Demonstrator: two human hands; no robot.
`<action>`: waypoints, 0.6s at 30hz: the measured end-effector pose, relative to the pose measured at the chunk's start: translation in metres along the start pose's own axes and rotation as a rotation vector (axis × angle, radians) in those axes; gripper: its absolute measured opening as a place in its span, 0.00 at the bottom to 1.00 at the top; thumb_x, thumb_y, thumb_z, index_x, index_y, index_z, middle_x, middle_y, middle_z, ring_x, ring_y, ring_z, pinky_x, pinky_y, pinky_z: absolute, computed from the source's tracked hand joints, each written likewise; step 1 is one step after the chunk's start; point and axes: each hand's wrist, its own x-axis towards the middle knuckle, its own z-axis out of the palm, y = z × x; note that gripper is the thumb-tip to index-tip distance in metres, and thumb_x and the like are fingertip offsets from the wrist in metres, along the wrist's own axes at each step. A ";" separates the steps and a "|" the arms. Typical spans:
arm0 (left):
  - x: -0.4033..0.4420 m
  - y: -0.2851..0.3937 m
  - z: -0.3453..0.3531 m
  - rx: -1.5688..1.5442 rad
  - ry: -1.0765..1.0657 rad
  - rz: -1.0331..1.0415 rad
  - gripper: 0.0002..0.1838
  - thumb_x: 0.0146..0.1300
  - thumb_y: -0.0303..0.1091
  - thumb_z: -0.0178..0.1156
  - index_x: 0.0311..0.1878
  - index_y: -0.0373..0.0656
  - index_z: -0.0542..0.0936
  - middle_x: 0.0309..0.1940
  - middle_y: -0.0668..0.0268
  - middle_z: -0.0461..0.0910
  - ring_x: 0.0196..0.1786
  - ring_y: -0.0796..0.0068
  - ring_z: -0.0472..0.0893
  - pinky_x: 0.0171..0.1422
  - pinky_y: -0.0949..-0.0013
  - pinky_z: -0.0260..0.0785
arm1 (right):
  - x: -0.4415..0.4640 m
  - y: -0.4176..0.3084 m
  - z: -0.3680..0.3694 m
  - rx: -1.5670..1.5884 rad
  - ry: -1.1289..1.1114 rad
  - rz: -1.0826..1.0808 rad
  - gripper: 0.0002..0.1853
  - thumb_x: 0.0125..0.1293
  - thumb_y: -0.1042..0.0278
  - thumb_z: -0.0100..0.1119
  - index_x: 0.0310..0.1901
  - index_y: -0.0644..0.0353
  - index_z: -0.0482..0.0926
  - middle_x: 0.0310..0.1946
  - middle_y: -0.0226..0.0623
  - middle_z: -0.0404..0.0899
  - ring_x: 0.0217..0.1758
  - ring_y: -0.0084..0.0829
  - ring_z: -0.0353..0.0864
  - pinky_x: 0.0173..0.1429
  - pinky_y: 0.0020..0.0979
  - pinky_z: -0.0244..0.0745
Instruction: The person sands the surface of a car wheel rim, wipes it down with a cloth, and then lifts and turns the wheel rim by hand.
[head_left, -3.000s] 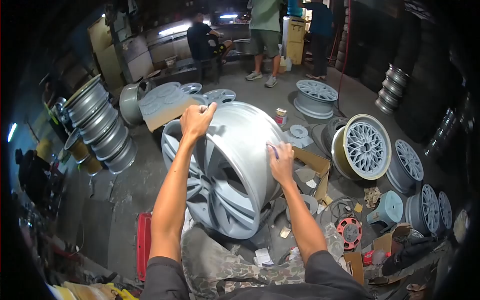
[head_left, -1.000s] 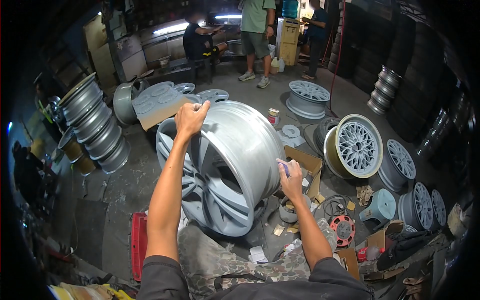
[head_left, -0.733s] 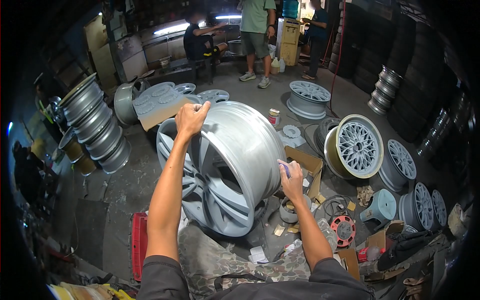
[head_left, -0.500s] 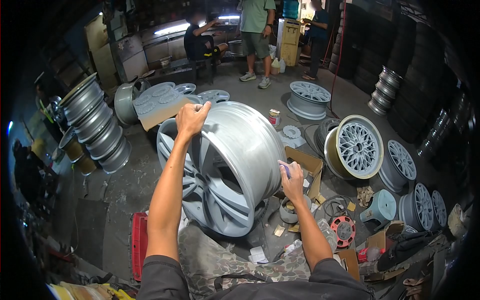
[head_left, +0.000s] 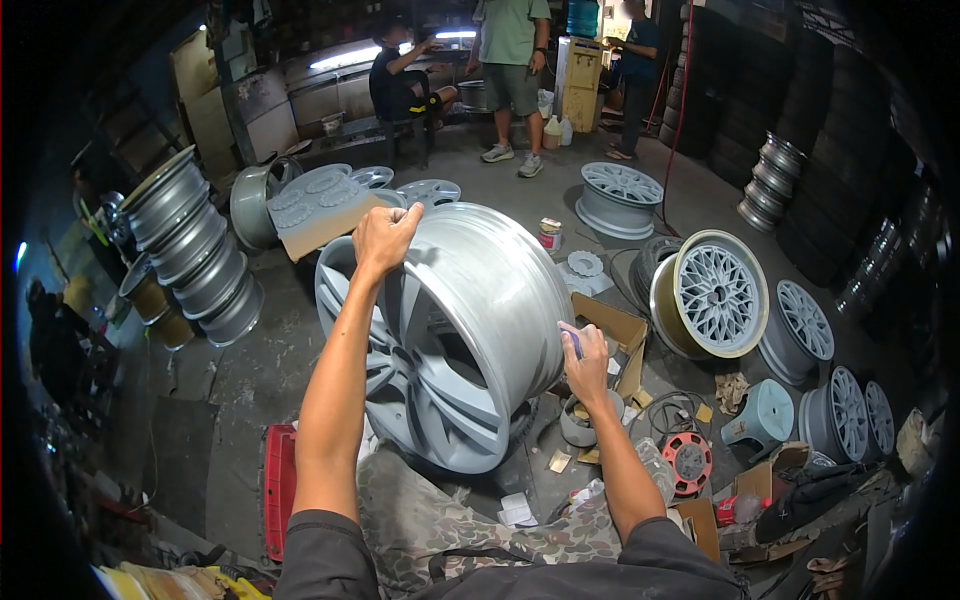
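A large grey wheel rim (head_left: 490, 290) stands tilted on its edge in front of me, its spokes turned to the left. My left hand (head_left: 385, 240) is closed on the upper edge of the rim, thumb up. At the rim's right edge, my right hand (head_left: 586, 358) pinches a small purple piece (head_left: 573, 343), its fingertips by the rim's outer edge. Most of the purple piece is hidden by the fingers.
Stacked rims (head_left: 195, 250) stand at the left, a gold-lipped rim (head_left: 718, 293) at the right. A cardboard box (head_left: 622, 325), a red reel (head_left: 688, 462) and a blue-green stool (head_left: 762, 415) lie nearby. People stand and sit at the back.
Since the earliest frame, the view has shifted and my right hand has moved down along the rim's edge. My left hand keeps its hold. The seated person's arm has risen forward.
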 end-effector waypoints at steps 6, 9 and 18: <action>0.000 0.000 0.000 0.001 0.007 0.005 0.31 0.65 0.57 0.60 0.16 0.38 0.76 0.12 0.60 0.70 0.19 0.66 0.74 0.33 0.56 0.66 | -0.001 0.002 0.001 0.003 0.004 0.004 0.12 0.71 0.68 0.59 0.52 0.56 0.86 0.32 0.38 0.72 0.41 0.39 0.73 0.48 0.39 0.65; 0.000 -0.001 0.000 -0.001 0.004 0.005 0.31 0.65 0.57 0.60 0.16 0.38 0.76 0.12 0.61 0.70 0.19 0.65 0.74 0.33 0.56 0.66 | -0.002 0.002 0.001 0.000 0.004 0.006 0.12 0.71 0.68 0.59 0.52 0.57 0.86 0.32 0.37 0.72 0.41 0.39 0.73 0.48 0.39 0.65; -0.001 0.001 -0.001 -0.007 0.005 0.009 0.31 0.65 0.57 0.59 0.16 0.38 0.76 0.12 0.61 0.70 0.19 0.66 0.74 0.33 0.57 0.65 | -0.004 0.002 0.002 -0.007 -0.003 0.007 0.13 0.71 0.68 0.58 0.53 0.58 0.86 0.32 0.38 0.71 0.41 0.39 0.72 0.48 0.39 0.65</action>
